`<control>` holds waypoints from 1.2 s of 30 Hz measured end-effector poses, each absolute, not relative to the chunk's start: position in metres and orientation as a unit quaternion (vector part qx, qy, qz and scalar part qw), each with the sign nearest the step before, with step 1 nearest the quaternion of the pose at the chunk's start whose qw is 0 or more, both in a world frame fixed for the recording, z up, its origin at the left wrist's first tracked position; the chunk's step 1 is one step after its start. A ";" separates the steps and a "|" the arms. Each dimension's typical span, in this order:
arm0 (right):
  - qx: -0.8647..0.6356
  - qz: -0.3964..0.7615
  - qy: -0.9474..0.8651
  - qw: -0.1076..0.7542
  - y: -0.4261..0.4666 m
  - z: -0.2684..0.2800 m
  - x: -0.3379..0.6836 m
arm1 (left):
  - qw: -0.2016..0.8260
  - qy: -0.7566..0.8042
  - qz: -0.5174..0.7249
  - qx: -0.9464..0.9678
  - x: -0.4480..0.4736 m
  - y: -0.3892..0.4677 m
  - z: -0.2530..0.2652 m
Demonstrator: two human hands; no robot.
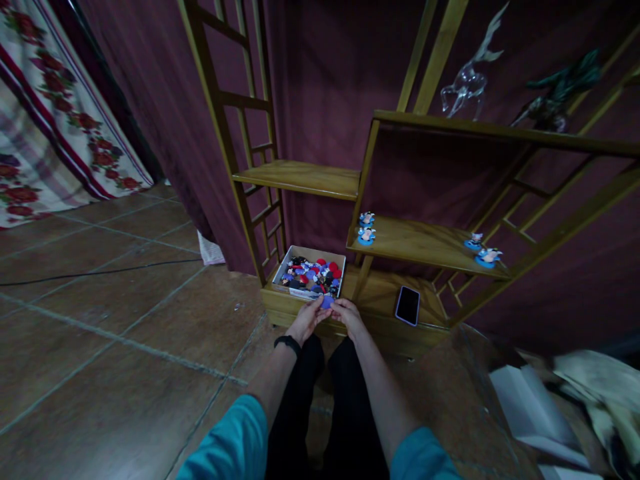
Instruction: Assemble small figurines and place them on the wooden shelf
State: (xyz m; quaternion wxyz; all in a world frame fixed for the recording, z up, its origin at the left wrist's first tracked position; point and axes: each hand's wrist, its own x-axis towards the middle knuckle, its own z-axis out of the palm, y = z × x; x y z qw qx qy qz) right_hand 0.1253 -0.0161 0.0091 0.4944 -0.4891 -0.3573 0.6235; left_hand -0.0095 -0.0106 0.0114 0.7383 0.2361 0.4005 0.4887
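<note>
My left hand and my right hand meet in front of the box, their fingers closed on a small figurine with a round purple base. Its upper part is small and hard to make out against the box behind it. Just beyond my fingers, a white open box holds many small pieces in red, purple, black and white. The box rests on the low wooden cabinet top of a shelf unit.
Two small figurines on blue bases stand at the left of the middle shelf, with two more at its right. A phone lies on the cabinet top. Glass deer and dark statue stand higher up.
</note>
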 end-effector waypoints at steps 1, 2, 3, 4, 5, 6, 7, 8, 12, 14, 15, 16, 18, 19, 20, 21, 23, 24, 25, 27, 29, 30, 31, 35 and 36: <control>-0.489 0.622 -0.358 0.495 -0.016 0.009 0.125 | 0.739 0.401 0.488 0.235 -0.010 -0.011 0.011; -0.489 0.622 -0.359 0.495 -0.016 0.009 0.126 | 0.739 0.400 0.489 0.234 -0.010 -0.010 0.011; -0.489 0.621 -0.361 0.494 -0.016 0.008 0.126 | 0.739 0.401 0.489 0.232 -0.010 -0.010 0.011; -0.490 0.621 -0.362 0.494 -0.016 0.008 0.126 | 0.738 0.402 0.490 0.231 -0.010 -0.010 0.010; -0.490 0.620 -0.363 0.494 -0.015 0.008 0.126 | 0.738 0.403 0.490 0.230 -0.010 -0.010 0.010; -0.492 0.618 -0.362 0.494 -0.015 0.007 0.126 | 0.737 0.405 0.490 0.229 -0.010 -0.009 0.010; -0.495 0.616 -0.362 0.495 -0.015 0.007 0.126 | 0.736 0.406 0.491 0.228 -0.010 -0.009 0.010; -0.498 0.613 -0.361 0.496 -0.014 0.007 0.126 | 0.735 0.407 0.492 0.227 -0.009 -0.009 0.010; -0.503 0.611 -0.357 0.496 -0.013 0.006 0.126 | 0.733 0.415 0.494 0.219 -0.009 -0.009 0.010; -0.498 0.612 -0.360 0.498 -0.013 0.005 0.126 | 0.731 0.415 0.497 0.215 -0.008 -0.009 0.010; -0.494 0.611 -0.364 0.500 -0.013 0.005 0.126 | 0.729 0.415 0.500 0.213 -0.008 -0.009 0.009; -0.492 0.609 -0.370 0.500 -0.012 0.004 0.126 | 0.728 0.414 0.503 0.212 -0.008 -0.009 0.008; -0.490 0.607 -0.378 0.499 -0.012 0.004 0.126 | 0.728 0.412 0.505 0.212 -0.008 -0.008 0.007; -0.489 0.607 -0.380 0.498 -0.012 0.003 0.126 | 0.729 0.410 0.505 0.212 -0.009 -0.007 0.006; -0.488 0.608 -0.380 0.498 -0.012 0.003 0.126 | 0.731 0.408 0.503 0.215 -0.009 -0.007 0.006; -0.487 0.610 -0.378 0.498 -0.012 0.002 0.126 | 0.733 0.405 0.502 0.218 -0.009 -0.007 0.006; -0.486 0.613 -0.373 0.499 -0.012 0.002 0.127 | 0.735 0.399 0.500 0.226 -0.010 -0.008 0.007; -0.486 0.615 -0.371 0.499 -0.012 0.001 0.127 | 0.735 0.395 0.501 0.230 -0.010 -0.008 0.008; -0.486 0.616 -0.368 0.499 -0.012 0.001 0.127 | 0.734 0.390 0.503 0.234 -0.010 -0.009 0.009; -0.485 0.621 -0.362 0.498 -0.012 0.001 0.128 | 0.732 0.380 0.513 0.239 -0.010 -0.010 0.010; -0.487 0.627 -0.350 0.497 -0.012 0.002 0.128 | 0.726 0.371 0.527 0.240 -0.009 -0.011 0.011; -0.488 0.630 -0.342 0.498 -0.012 0.002 0.128 | 0.721 0.369 0.535 0.240 -0.009 -0.011 0.011; -0.490 0.632 -0.333 0.499 -0.012 0.003 0.128 | 0.716 0.368 0.541 0.241 -0.008 -0.012 0.011; -0.486 0.640 -0.310 0.508 -0.013 0.006 0.127 | 0.700 0.374 0.556 0.246 -0.007 -0.012 0.009; -0.483 0.642 -0.308 0.510 -0.013 0.007 0.127 | 0.696 0.379 0.559 0.246 -0.006 -0.012 0.009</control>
